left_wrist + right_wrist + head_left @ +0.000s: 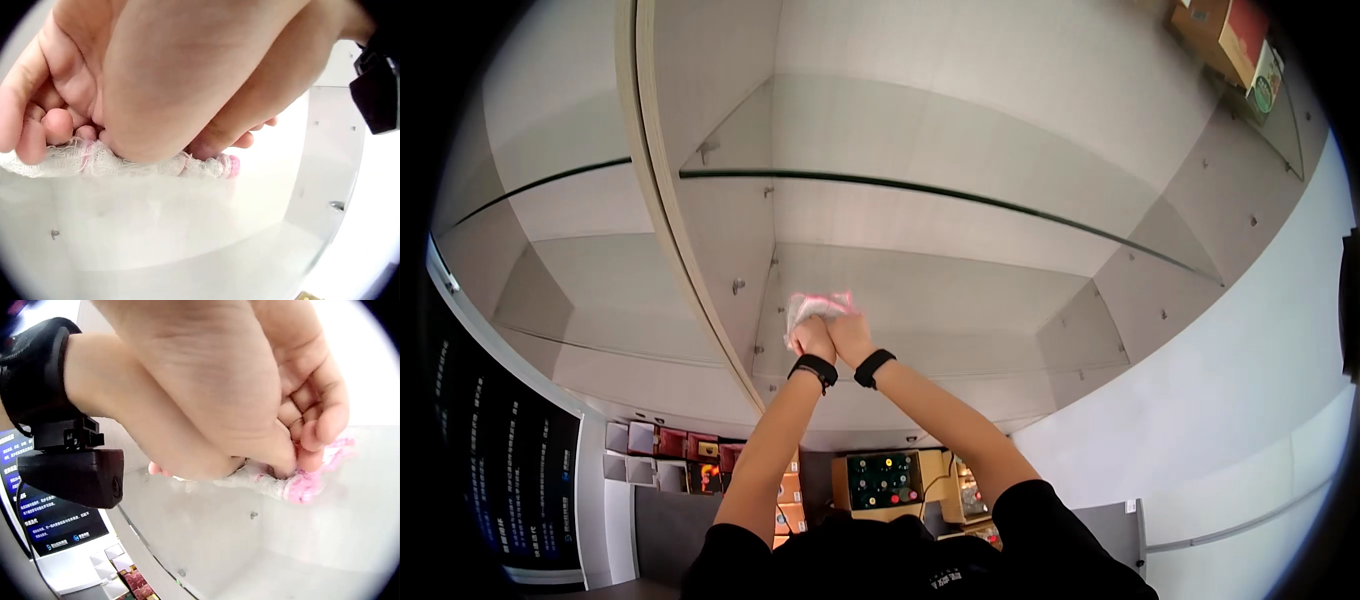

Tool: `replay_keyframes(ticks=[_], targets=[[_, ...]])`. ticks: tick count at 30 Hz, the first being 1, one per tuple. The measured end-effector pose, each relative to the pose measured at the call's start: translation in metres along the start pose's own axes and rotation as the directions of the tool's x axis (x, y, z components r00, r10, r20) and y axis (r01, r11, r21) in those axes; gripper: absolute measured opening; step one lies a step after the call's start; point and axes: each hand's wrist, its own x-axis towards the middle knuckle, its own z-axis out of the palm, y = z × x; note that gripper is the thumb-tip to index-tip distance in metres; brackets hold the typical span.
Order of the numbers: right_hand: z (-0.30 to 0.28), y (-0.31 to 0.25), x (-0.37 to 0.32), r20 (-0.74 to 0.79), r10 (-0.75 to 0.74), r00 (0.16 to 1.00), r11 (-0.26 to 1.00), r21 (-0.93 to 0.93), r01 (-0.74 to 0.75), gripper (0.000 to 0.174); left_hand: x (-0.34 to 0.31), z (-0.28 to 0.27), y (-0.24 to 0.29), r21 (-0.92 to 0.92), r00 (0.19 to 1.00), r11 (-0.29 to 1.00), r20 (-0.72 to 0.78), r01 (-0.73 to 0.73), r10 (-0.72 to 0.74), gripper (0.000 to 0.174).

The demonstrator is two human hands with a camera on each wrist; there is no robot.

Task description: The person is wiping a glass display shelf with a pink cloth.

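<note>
A white gauzy cloth with pink edging [815, 305] is bunched against a pale shelf surface inside a white cabinet [960, 120]. Both arms reach up to it, wrists side by side. My left hand [812, 340] grips the cloth [125, 164] with curled fingers [37, 125]. Right beside it, my right hand [852, 338] also has its curled fingertips [319, 428] on the cloth [306, 484], pressing it down. Each wrist wears a black strap. Most of the cloth is hidden under the two hands.
Glass shelves [960, 195] cross the cabinet above the hands. A vertical divider panel [662, 200] stands to the left. Cardboard boxes [1235, 40] sit at the top right. Below are boxed goods [880, 480] and a dark screen [510, 470] at the left.
</note>
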Motion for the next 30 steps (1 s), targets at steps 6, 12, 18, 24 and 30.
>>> replay_keyframes(ticks=[6, 12, 18, 24, 30], targets=[[0.0, 0.008, 0.018, -0.015, 0.055, 0.998, 0.998, 0.034, -0.055, 0.011, 0.022, -0.002, 0.006, 0.012, 1.0, 1.0, 0.001, 0.009, -0.009, 0.011], [0.009, 0.026, 0.054, 0.014, 0.195, 0.981, 0.976, 0.101, -0.195, 0.015, 0.063, -0.012, 0.016, -0.13, 0.999, 0.991, -0.006, 0.033, -0.034, 0.006], [0.005, 0.021, 0.048, 0.053, 0.198, 0.979, 0.979, 0.041, -0.2, 0.016, 0.051, -0.008, 0.01, -0.082, 0.989, 0.995, -0.138, -0.055, 0.043, 0.013], [-0.003, 0.005, -0.005, -0.035, 0.088, 0.995, 0.996, -0.007, -0.089, 0.018, 0.004, 0.007, 0.002, -0.089, 0.988, 0.989, -0.115, -0.116, 0.105, 0.016], [-0.014, 0.009, -0.02, -0.069, 0.02, 0.997, 0.992, 0.129, -0.011, 0.016, -0.014, -0.013, 0.009, 0.081, 0.996, 0.993, -0.004, -0.085, 0.086, 0.006]])
